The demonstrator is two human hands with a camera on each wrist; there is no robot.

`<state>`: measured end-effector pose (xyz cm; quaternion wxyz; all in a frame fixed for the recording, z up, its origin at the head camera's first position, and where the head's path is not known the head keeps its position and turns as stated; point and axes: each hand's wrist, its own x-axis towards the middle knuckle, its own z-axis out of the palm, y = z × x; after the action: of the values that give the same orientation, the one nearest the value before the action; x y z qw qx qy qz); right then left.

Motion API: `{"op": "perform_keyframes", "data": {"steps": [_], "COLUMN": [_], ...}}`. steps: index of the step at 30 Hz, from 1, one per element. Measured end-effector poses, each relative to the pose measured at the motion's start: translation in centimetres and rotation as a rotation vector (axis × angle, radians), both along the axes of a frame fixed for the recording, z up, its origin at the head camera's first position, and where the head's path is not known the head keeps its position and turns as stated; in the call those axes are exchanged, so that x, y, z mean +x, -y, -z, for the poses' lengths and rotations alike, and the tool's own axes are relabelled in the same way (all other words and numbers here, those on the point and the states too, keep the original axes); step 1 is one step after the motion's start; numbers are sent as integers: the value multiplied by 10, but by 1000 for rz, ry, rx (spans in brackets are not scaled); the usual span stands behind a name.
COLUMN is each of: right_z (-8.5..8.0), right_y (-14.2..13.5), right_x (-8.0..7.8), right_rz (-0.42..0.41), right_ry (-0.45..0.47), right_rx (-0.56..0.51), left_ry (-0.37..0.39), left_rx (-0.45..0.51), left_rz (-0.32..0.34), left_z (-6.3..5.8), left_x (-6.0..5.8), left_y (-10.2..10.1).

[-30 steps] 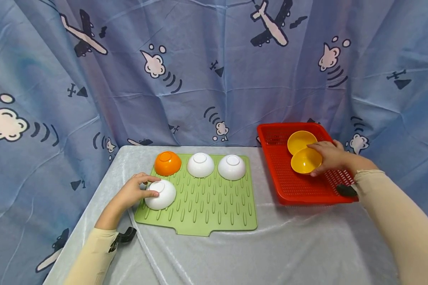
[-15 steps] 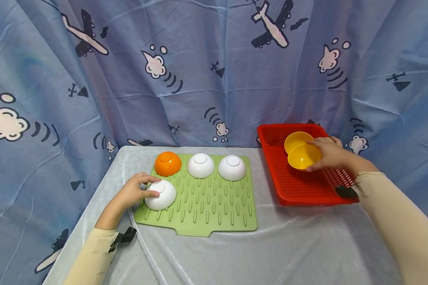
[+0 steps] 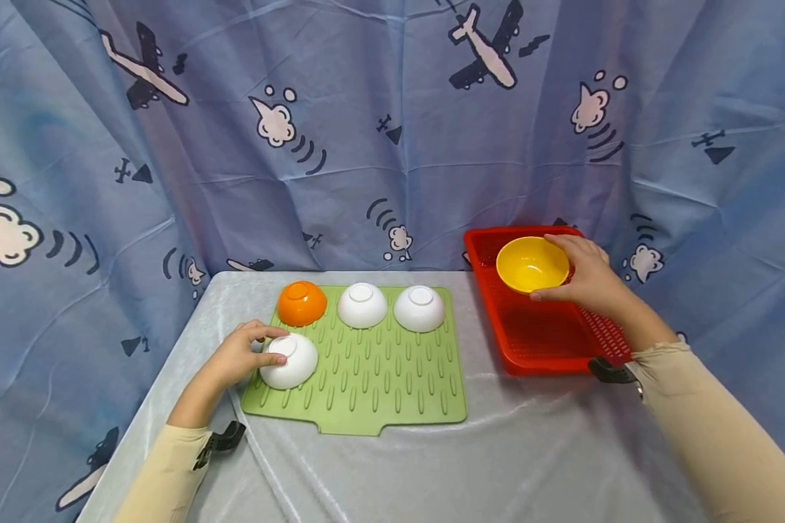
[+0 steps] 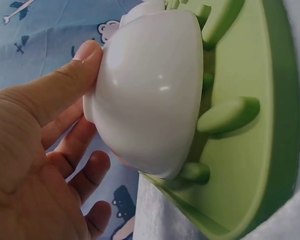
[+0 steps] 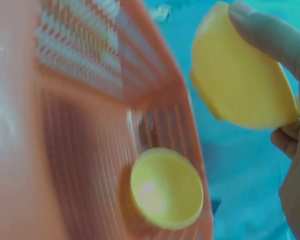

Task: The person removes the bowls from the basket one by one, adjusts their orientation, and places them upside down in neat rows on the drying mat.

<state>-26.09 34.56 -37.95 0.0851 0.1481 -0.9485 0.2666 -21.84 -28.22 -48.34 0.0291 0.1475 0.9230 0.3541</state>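
Observation:
An upside-down white bowl sits at the near left of the green drying mat. My left hand holds it at its foot, thumb and fingers on either side. In the left wrist view, the white bowl rests on the mat's raised ribs. Over the red basket, my right hand grips a yellow bowl by its rim, opening upward. A second yellow bowl lies inside the basket in the right wrist view; in the head view the held bowl hides it.
Along the mat's far edge stand an upturned orange bowl and two upturned white bowls, one in the middle and another white bowl to its right. A patterned blue curtain hangs behind the table.
My right hand has raised the yellow bowl and brought it left and away from me, apart from the other yellow bowl. The left hand stays on the white bowl.

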Motion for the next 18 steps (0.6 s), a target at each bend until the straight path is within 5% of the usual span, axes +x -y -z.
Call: {"op": "perform_keyframes", "data": {"steps": [8,18], "right_z": [2,38], "right_y": [55,121], "right_x": [33,64], "right_rz": [42,-54], "right_ry": [5,-129], "right_rx": [-175,-280], "left_ry": [41,59], "left_rx": [-39,-104], "left_rz": [-9,-31], "left_z": [-8,-21], "left_x": [4,8], "left_y": [-6,-16]}}
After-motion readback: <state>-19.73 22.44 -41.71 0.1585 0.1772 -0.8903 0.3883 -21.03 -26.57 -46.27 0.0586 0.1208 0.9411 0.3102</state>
